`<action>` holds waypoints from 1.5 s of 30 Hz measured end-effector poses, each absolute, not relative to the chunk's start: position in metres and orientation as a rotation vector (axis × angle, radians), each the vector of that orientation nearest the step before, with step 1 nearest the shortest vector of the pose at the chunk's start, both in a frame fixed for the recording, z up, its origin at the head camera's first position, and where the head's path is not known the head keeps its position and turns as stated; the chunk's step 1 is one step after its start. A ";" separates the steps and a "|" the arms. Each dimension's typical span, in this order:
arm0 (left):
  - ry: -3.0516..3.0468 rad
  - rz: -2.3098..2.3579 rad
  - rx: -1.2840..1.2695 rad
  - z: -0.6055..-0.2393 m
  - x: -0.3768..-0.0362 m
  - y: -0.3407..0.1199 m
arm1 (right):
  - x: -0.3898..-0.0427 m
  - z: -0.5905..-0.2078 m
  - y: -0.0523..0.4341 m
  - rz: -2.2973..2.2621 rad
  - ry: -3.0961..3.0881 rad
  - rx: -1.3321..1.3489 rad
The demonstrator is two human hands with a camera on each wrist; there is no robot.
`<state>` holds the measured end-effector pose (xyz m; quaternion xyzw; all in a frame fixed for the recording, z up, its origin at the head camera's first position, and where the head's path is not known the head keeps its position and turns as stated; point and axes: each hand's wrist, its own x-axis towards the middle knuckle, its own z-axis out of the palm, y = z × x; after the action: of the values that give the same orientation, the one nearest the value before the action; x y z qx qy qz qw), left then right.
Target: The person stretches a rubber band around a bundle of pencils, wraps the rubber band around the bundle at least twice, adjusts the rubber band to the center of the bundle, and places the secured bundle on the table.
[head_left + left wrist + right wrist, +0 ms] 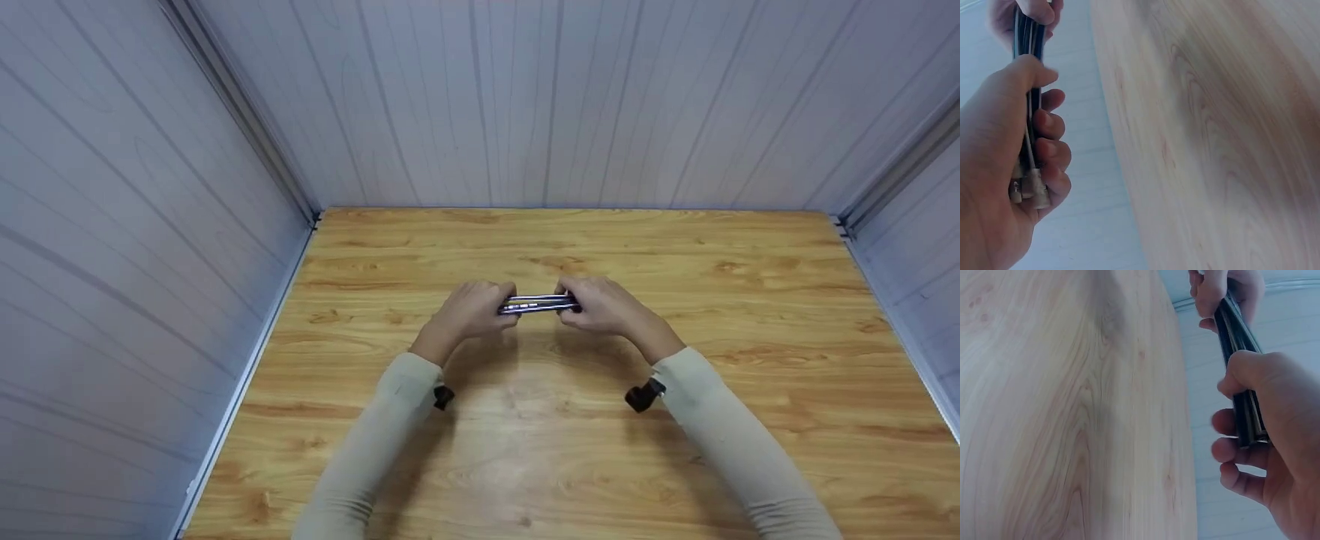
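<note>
Both hands grip a bundle of slim, dark, shiny rods [538, 304], held level above the table. My left hand [471, 309] curls round the left end, my right hand [604, 306] round the right end. In the left wrist view, pale metal tips [1037, 191] stick out near the palm, with the thumb lying over the rods. The right wrist view shows the dark ends of the rods [1248, 419] between thumb and curled fingers. What kind of rods they are, I cannot tell; the hands hide much of them.
A wood-grain table [525, 465] lies beneath the hands. Pale panelled walls [517, 105] stand behind it and at both sides. Small black devices [643, 396] are worn at the wrists, over light sleeves [731, 427].
</note>
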<state>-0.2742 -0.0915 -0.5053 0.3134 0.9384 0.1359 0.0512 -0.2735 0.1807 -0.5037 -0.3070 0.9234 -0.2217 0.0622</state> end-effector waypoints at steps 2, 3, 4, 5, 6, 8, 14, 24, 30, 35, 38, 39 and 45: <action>2.854 0.387 0.990 -0.503 -0.274 -0.092 | -0.273 -0.503 0.181 -0.658 2.794 -0.963; 2.855 0.381 1.006 -0.503 -0.275 -0.092 | -0.272 -0.503 0.182 -0.652 2.791 -0.978; 2.855 0.381 1.018 -0.502 -0.275 -0.092 | -0.272 -0.503 0.182 -0.644 2.792 -0.990; 2.854 0.380 1.021 -0.501 -0.275 -0.093 | -0.271 -0.503 0.183 -0.638 2.793 -0.993; 2.852 0.384 1.016 -0.501 -0.275 -0.094 | -0.271 -0.503 0.184 -0.630 2.795 -0.993; 2.848 0.399 0.995 -0.500 -0.275 -0.095 | -0.270 -0.502 0.186 -0.617 2.804 -0.984; 2.892 0.381 0.915 -0.500 -0.273 -0.092 | -0.269 -0.503 0.185 -0.583 2.833 -0.995; 3.013 0.361 0.951 -0.507 -0.271 -0.089 | -0.266 -0.507 0.181 -0.626 2.915 -1.062; 2.973 0.607 1.056 -0.509 -0.270 -0.101 | -0.265 -0.503 0.185 -0.619 2.902 -1.010; 2.935 0.747 1.134 -0.513 -0.269 -0.097 | -0.266 -0.500 0.184 -0.630 2.899 -1.033; 2.903 0.679 1.123 -0.514 -0.269 -0.094 | -0.266 -0.500 0.184 -0.636 2.911 -1.050; 2.891 0.643 1.118 -0.513 -0.269 -0.093 | -0.266 -0.500 0.184 -0.639 2.918 -1.058; 2.856 0.541 1.098 -0.513 -0.274 -0.094 | -0.264 -0.505 0.187 -0.737 2.945 -1.053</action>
<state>-0.2743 -0.0940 -0.5125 0.3533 0.9190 0.1741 0.0170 -0.2643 0.1875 -0.5047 -0.3274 0.9160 -0.2293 -0.0358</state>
